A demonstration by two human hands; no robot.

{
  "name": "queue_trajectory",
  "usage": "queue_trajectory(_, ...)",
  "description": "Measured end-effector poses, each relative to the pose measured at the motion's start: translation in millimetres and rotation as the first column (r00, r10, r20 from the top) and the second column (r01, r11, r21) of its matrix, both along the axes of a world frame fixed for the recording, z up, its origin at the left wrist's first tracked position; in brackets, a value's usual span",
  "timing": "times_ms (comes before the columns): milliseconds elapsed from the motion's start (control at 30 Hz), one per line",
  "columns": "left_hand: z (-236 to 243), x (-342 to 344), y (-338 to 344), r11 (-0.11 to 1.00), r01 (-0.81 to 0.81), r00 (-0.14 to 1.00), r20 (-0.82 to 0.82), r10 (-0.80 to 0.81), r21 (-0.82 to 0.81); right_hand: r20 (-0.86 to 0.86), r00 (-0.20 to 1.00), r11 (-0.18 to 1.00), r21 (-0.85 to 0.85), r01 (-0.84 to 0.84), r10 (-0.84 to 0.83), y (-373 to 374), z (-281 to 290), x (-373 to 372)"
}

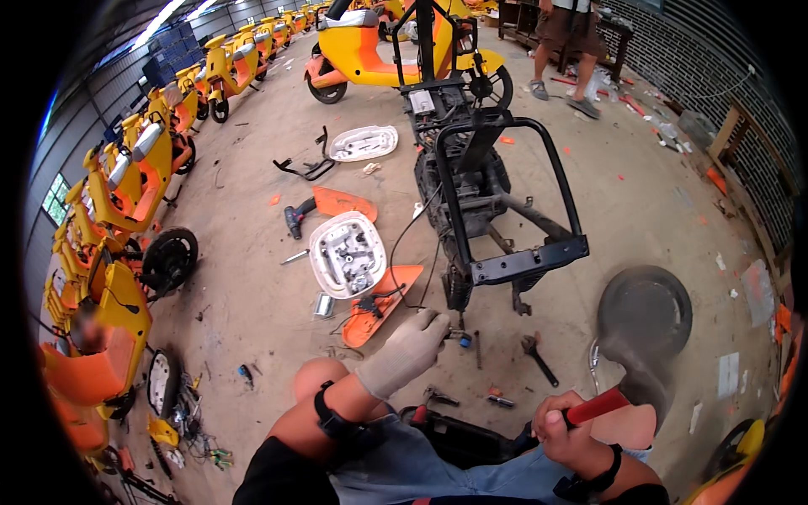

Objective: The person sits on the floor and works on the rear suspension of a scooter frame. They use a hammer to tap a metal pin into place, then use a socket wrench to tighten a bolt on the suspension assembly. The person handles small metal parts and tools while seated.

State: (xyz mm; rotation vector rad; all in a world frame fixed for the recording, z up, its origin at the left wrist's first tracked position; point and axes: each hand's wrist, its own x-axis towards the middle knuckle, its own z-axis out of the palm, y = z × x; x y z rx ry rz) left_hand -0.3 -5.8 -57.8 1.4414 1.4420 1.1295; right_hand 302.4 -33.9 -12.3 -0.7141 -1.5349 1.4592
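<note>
My left hand (402, 357), in a pale glove, is closed in a fist below the bare black scooter frame (530, 261). What it grips is mostly hidden; a small blue-ended piece (461, 339) shows beside the knuckles. My right hand (566, 431), ungloved, is wrapped round the handle of a red-handled hammer (596, 406). Motion smears the hammer's grey head. On the floor between the hands lie an adjustable wrench (539, 360), a thin rod (478, 349) and small dark tools (441, 396).
A white tray of parts (348, 255), orange panels (345, 203) and a power drill (297, 217) lie left of the frame. A black round tyre-like piece (619, 290) is at right. Yellow scooters (135, 181) line the left; a person (572, 42) stands at the far right.
</note>
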Motion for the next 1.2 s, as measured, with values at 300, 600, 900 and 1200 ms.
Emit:
queue_trajectory(300, 81.5, -5.1, 7.5, 0.842, -0.234, 0.867, 0.288, 0.407, -0.485, 0.659, 0.51, 0.726, -0.681, 0.092, 0.553, 16.5, 0.6, -14.5)
queue_trajectory(600, 70.9, 14.3, 4.3, 0.804, 0.003, 0.874, 0.392, 0.286, -0.594, 0.099, 0.991, 0.994, -0.076, -0.08, 0.088, 9.7, 13.6, 8.0)
queue_trajectory(900, 70.2, 15.3, 10.1, 0.866, -0.045, 0.86, 0.422, 0.287, -0.497, 0.684, 0.547, 0.809, -0.588, 0.021, 0.483, 31.9, 9.1, -15.3)
queue_trajectory(1200, 55.8, 13.3, 4.9, 0.86, -0.048, 0.915, 0.323, 0.242, -0.507, 0.454, 0.889, 0.933, -0.343, 0.107, 0.065, 20.4, 13.8, 3.7)
